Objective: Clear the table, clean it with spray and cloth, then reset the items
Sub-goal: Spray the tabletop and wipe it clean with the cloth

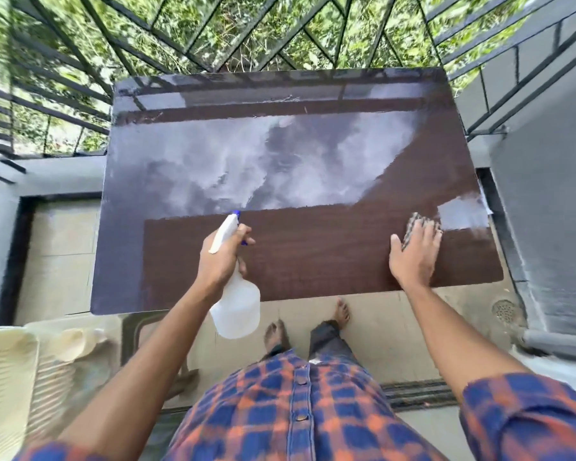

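The table (313, 261) is bare and glossy, reflecting the sky, so clearing looks done and the cleaning step is in hand. The left hand (225, 257) is wrapped around the neck of a white spray bottle (235, 304), a finger by the blue trigger, the blue-tipped nozzle aimed out over the middle of the tabletop; the bottle's body hangs over the near edge of the table. The right hand (414, 251) lies flat with fingers spread, pressing a checked cloth (413, 232) onto the wood near the right side; it is not clenched around the cloth, only pinning it under the palm and fingers. No wet patch or mist can be made out for sure against the reflections. A pale plastic chair (10, 377) stands at the lower left, and railings (213, 38) with greenery run behind the table. My judgement is that the next move calls for squeezing the trigger over the unwiped surface, then sweeping the cloth across it in broad strokes while keeping it flat under the hand; resetting the items comes later
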Tool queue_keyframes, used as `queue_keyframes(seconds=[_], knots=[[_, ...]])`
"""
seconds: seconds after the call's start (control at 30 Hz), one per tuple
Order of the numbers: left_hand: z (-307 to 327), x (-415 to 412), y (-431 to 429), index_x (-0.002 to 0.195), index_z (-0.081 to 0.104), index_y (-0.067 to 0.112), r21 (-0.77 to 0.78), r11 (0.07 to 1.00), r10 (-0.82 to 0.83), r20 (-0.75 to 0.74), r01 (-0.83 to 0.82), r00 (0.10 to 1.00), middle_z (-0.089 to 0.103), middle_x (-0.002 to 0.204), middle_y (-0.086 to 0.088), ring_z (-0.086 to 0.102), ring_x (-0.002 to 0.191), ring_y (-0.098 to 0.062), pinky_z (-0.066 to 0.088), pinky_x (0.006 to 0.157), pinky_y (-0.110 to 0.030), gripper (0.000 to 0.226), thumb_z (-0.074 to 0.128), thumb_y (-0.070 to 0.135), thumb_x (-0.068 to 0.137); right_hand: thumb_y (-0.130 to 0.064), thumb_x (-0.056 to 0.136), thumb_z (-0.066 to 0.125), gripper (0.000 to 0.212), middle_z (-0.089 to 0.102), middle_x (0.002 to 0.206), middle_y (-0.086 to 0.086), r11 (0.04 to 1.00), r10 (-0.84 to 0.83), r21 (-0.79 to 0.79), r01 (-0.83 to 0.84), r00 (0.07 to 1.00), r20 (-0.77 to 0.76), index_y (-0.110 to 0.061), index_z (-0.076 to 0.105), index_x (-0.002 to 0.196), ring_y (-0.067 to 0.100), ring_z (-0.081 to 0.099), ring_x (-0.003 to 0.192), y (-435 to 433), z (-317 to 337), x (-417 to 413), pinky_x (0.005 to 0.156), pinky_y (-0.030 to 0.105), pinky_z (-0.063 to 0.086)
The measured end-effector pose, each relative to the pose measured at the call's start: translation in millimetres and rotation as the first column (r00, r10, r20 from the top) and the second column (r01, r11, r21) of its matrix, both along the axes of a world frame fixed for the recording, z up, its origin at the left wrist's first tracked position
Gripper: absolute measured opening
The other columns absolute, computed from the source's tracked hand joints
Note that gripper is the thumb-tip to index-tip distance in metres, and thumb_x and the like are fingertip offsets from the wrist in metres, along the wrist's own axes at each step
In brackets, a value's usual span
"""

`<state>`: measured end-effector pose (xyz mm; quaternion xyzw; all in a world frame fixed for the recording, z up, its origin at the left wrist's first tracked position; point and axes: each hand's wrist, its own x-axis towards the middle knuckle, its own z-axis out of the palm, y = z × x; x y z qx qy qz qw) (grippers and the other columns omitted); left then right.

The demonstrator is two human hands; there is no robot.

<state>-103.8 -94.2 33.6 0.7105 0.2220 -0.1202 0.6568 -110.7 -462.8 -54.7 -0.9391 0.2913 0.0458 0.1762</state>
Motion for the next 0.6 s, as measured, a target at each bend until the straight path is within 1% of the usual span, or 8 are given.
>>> queue_keyframes(seconds=[0.07,0.17,0.23,0.3,0.37,0.4,0.47,0.6], knots=[[0,0,-2,0.094,0.071,0.016,-0.016,1.0,-0.011,0.002,0.011,1.0,0.071,0.085,-0.005,0.043,0.035,-0.022,0.041,0.043,-0.028,0.018,0.059,0.028,0.1,-0.039,0.102,0.051,0.072,0.009,0.168,0.014,0.997,0.075,0.0,-0.075,0.997,-0.013,-0.009,0.019,0.159,0.035,0.004,0.155,40,3,15,0.126,0.042,0.005],[-1,-1,-4,0.093,0.071,0.017,-0.022,0.999,-0.025,0.007,0.025,1.0,0.071,0.086,-0.006,0.043,0.035,-0.022,0.041,0.043,-0.028,0.018,0.059,0.029,0.1,-0.043,0.101,0.049,0.071,0.006,0.169,0.007,0.93,0.365,0.06,-0.364,0.931,-0.007,-0.017,0.019,0.16,0.031,0.002,0.156,119,4,15,0.126,0.043,0.007],[0,-1,-6,0.094,0.072,0.015,-0.02,0.999,-0.029,0.008,0.029,1.0,0.07,0.087,-0.009,0.044,0.036,-0.022,0.041,0.042,-0.028,0.019,0.059,0.028,0.099,-0.042,0.099,0.051,0.07,0.01,0.169,0.004,0.797,0.599,0.092,-0.598,0.801,0.013,-0.021,0.023,0.159,0.029,0.005,0.156,167,3,-6,0.125,0.048,0.014],[0,1,-8,0.096,0.071,0.012,-0.022,0.999,-0.022,0.012,0.023,1.0,0.069,0.088,-0.012,0.045,0.037,-0.021,0.041,0.041,-0.028,0.019,0.059,0.027,0.1,-0.037,0.095,0.054,0.068,0.02,0.167,0.003,0.588,0.806,0.068,-0.806,0.591,0.04,-0.022,0.029,0.157,0.029,0.014,0.154,196,-1,-35,0.121,0.051,0.024],[1,4,-8,0.097,0.071,0.01,-0.021,1.0,-0.02,0.015,0.02,1.0,0.069,0.088,-0.013,0.046,0.037,-0.019,0.042,0.04,-0.028,0.019,0.059,0.025,0.101,-0.034,0.094,0.055,0.063,0.029,0.164,0.001,0.442,0.894,0.025,-0.897,0.442,0.073,-0.024,0.037,0.153,0.027,0.025,0.151,193,-6,-58,0.118,0.049,0.031],[0,5,-8,0.098,0.071,0.01,-0.022,0.999,-0.023,0.015,0.023,1.0,0.068,0.088,-0.013,0.045,0.036,-0.019,0.042,0.04,-0.027,0.019,0.059,0.025,0.101,-0.034,0.094,0.055,0.061,0.031,0.163,0.0,0.428,0.9,0.015,-0.904,0.427,0.089,-0.026,0.039,0.152,0.026,0.027,0.151,181,-9,-67,0.118,0.048,0.031],[0,6,-6,0.098,0.071,0.011,-0.021,0.999,-0.031,0.013,0.031,0.999,0.069,0.088,-0.011,0.043,0.034,-0.022,0.041,0.041,-0.026,0.02,0.058,0.026,0.101,-0.034,0.095,0.055,0.06,0.029,0.164,-0.003,0.5,0.86,0.031,-0.866,0.5,0.106,-0.029,0.039,0.153,0.022,0.025,0.152,144,-12,-80,0.12,0.046,0.027],[0,8,-5,0.095,0.072,0.017,-0.009,0.999,-0.047,0.007,0.047,0.999,0.071,0.088,-0.007,0.044,0.034,-0.021,0.042,0.043,-0.025,0.019,0.059,0.031,0.099,-0.025,0.1,0.056,0.058,0.023,0.166,-0.001,0.803,0.591,0.035,-0.595,0.803,0.078,-0.024,0.037,0.155,0.023,0.017,0.155,30,-10,-91,0.125,0.047,0.017]])
